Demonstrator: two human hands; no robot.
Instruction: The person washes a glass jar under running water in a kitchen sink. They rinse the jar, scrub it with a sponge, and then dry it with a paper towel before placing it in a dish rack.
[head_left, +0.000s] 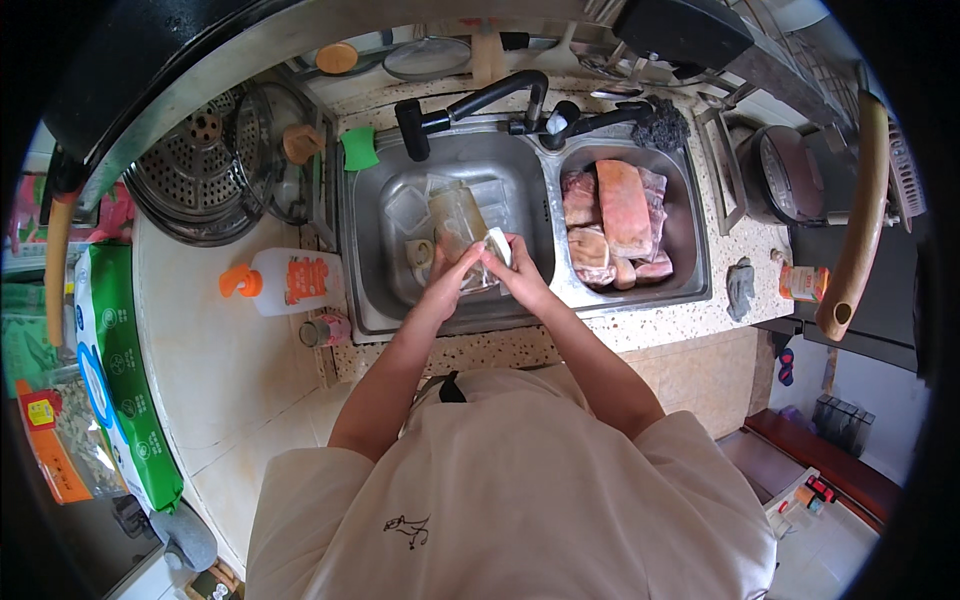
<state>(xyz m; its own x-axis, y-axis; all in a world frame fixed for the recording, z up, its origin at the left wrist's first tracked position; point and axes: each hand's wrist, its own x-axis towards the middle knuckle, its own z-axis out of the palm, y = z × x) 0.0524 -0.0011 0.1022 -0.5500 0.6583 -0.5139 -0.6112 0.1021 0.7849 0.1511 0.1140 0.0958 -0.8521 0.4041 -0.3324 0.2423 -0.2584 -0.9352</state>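
Both hands are over the left basin of a steel double sink (361, 247). My left hand (448, 279) and my right hand (519, 276) meet at the fingertips around a small white item (498, 247), whose kind I cannot tell. Just beyond them lies a cloudy, translucent container (457, 217), partly hidden by my fingers. Clear plastic pieces (407, 208) rest on the basin floor, and a pale ring-shaped part (419, 253) is left of my left hand. The right basin holds several pieces of raw meat (625, 217).
A black faucet (480, 101) reaches over the left basin. A green sponge (360, 148) sits at its corner. Left are a pump bottle (296, 281), a small jar (324, 330) and steamer trays (202, 142). A gray cloth (740, 289) lies right; a wooden handle (855, 225) hangs there.
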